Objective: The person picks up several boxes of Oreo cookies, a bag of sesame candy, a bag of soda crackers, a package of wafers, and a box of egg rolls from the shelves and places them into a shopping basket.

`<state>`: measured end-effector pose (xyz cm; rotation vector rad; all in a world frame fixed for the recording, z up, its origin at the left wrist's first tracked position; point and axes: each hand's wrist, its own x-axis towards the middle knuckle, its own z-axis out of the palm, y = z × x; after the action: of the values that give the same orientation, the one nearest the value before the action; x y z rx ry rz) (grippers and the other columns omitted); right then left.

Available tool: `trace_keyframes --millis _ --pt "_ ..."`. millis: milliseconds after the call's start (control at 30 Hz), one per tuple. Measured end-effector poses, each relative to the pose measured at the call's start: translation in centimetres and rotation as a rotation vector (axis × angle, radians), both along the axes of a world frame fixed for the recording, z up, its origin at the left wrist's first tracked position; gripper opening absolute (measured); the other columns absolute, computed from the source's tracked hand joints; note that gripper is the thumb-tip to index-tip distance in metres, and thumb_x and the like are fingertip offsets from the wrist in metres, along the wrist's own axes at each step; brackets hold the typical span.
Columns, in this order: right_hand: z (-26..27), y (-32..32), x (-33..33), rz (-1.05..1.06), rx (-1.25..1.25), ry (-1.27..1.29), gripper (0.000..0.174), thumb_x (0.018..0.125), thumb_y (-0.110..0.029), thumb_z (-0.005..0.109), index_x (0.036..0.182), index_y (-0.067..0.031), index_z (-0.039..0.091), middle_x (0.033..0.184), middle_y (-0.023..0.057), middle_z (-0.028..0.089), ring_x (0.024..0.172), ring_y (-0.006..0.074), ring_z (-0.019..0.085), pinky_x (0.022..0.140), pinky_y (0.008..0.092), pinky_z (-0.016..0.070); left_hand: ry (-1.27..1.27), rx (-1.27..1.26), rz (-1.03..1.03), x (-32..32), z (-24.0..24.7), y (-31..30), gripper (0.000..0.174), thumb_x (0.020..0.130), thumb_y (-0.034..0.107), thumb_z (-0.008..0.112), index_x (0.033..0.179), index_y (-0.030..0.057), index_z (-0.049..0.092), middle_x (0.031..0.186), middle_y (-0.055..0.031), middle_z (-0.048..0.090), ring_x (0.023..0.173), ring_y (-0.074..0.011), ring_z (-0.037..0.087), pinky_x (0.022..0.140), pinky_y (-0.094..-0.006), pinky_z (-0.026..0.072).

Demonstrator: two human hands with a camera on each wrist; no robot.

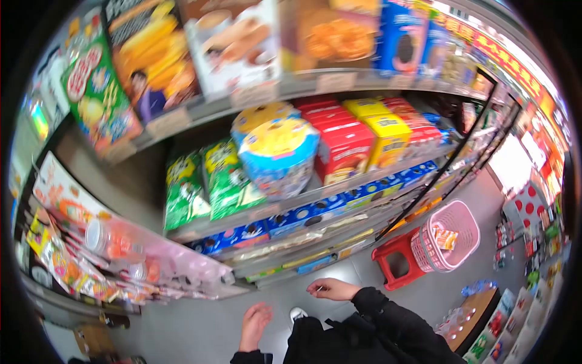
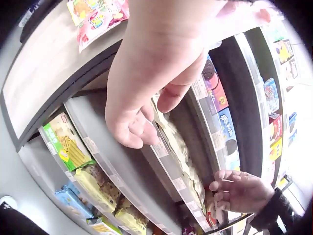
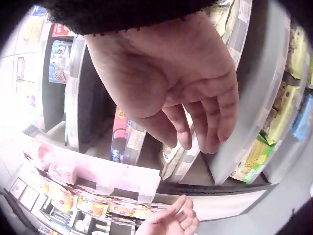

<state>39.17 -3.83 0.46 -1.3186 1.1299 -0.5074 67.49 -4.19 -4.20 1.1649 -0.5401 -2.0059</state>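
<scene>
Yellow and pink packs (image 1: 66, 267) are displayed at the left of a shop aisle, with clear jars (image 1: 115, 242) set beside them. Farther right, on the near side of the shelves, the left hand (image 1: 254, 321) is held out with its fingers loosely bent and its thumb apart; nothing is seen to be gripped by it.

On a low shelf on the far side of both hands, cream packets (image 2: 181, 147) are stocked in a row below blue boxes (image 1: 294, 219). The row's long axis is laid left to right along the shelf, across the front of the hands; how each packet lies cannot be told.

Well apart from the left, the right hand (image 1: 332, 290) is held before the same shelves, its fingers slack and lightly bent. No item can be made out in it, though a small bright spot by its fingertips cannot be identified.

By judgement, any reach to the packets would be made forward, and the right hand is placed nearer, though depth is hard to read.

At right, a pink basket (image 1: 422, 252), with an orange pack (image 1: 447, 238) inside, is set on or against a red stool (image 1: 397, 280).
</scene>
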Motion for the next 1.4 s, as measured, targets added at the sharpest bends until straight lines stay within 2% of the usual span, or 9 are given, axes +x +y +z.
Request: trace_keyframes --millis 233,300,333,400,567,867,1000,1067,1400 --pt "2.5 5.7 -5.9 -0.144 -0.126 0.045 0.029 0.079 -0.019 0.049 0.103 -0.0009 0.049 0.094 0.0078 0.055 0.087 0.0148 0.051 0.076 0.0268 0.0393 0.003 -0.058 -0.092 -3.7 0.6 1.7 0.025 0.077 0.001 0.043 0.102 -0.0008 0.042 0.090 -0.0170 0.054 0.078 -0.0250 0.056 0.069 -0.0332 0.0464" --pt "3.2 8.3 -8.3 -0.196 -0.129 0.063 0.030 0.079 -0.019 0.049 0.103 -0.0004 0.049 0.095 0.0082 0.055 0.087 0.0155 0.051 0.076 0.0270 0.0394 0.113 -0.131 -0.164 -6.1 0.8 2.3 0.024 0.079 0.006 0.047 0.102 0.0012 0.045 0.088 -0.0079 0.054 0.077 -0.0158 0.054 0.067 -0.0266 0.0444" --pt "3.5 9.8 -9.5 -0.237 -0.126 0.067 0.031 0.079 -0.019 0.049 0.104 0.0001 0.049 0.096 0.0089 0.055 0.087 0.0165 0.051 0.077 0.0272 0.0395 0.116 -0.143 -0.181 -7.8 1.6 2.7 0.024 0.079 0.006 0.047 0.102 0.0012 0.045 0.088 -0.0079 0.054 0.077 -0.0158 0.054 0.067 -0.0266 0.0444" --pt "3.3 12.9 -12.3 -0.291 -0.151 0.085 0.031 0.079 -0.019 0.049 0.104 0.0002 0.049 0.096 0.0091 0.055 0.087 0.0165 0.051 0.077 0.0271 0.0395 -0.036 -0.104 -0.241 -11.8 3.5 3.3 0.025 0.078 0.001 0.043 0.103 -0.0009 0.042 0.090 -0.0157 0.054 0.078 -0.0240 0.056 0.068 -0.0323 0.0464" --pt "2.8 22.1 -18.6 -0.483 -0.188 0.066 0.030 0.079 -0.019 0.050 0.103 0.0001 0.050 0.095 0.0087 0.055 0.087 0.0150 0.051 0.077 0.0268 0.0396 -0.039 -0.147 -0.451 -20.5 5.2 6.4 0.025 0.080 0.006 0.044 0.104 -0.0003 0.043 0.093 -0.0149 0.055 0.079 -0.0219 0.056 0.071 -0.0300 0.0457" --pt "-0.1 36.4 -25.3 -0.877 0.018 -0.100 0.027 0.078 -0.013 0.053 0.102 0.0001 0.050 0.093 0.0054 0.054 0.086 0.0107 0.051 0.076 0.0236 0.0407 -0.039 -0.142 -0.703 -31.9 6.0 12.6 0.024 0.082 0.006 0.041 0.105 0.0005 0.042 0.096 -0.0129 0.054 0.080 -0.0210 0.056 0.071 -0.0296 0.0453" --pt "-0.2 38.9 -26.5 -0.907 0.035 -0.152 0.026 0.078 -0.012 0.053 0.101 -0.0003 0.050 0.091 0.0054 0.055 0.083 0.0103 0.052 0.073 0.0228 0.0413 -0.107 -0.156 -0.792 -35.0 6.8 14.5 0.025 0.083 0.008 0.041 0.106 0.0008 0.042 0.099 -0.0131 0.052 0.084 -0.0205 0.054 0.072 -0.0286 0.0442" --pt "-0.8 39.9 -27.0 -1.047 0.038 -0.101 0.025 0.077 -0.012 0.053 0.100 -0.0006 0.051 0.090 0.0054 0.056 0.079 0.0105 0.053 0.070 0.0227 0.0417 -0.117 -0.148 -0.809 -36.1 6.7 14.7 0.025 0.083 0.008 0.041 0.107 0.0010 0.042 0.099 -0.0128 0.051 0.085 -0.0204 0.054 0.073 -0.0285 0.0439" --pt "-2.2 38.9 -31.0 -1.177 0.015 -0.148 0.021 0.078 -0.011 0.053 0.096 -0.0007 0.052 0.084 0.0028 0.056 0.076 0.0089 0.051 0.069 0.0220 0.0415 -0.083 -0.090 -0.913 -43.6 4.6 12.2 0.027 0.082 0.010 0.042 0.107 0.0024 0.042 0.098 -0.0107 0.052 0.082 -0.0163 0.054 0.072 -0.0263 0.0435"
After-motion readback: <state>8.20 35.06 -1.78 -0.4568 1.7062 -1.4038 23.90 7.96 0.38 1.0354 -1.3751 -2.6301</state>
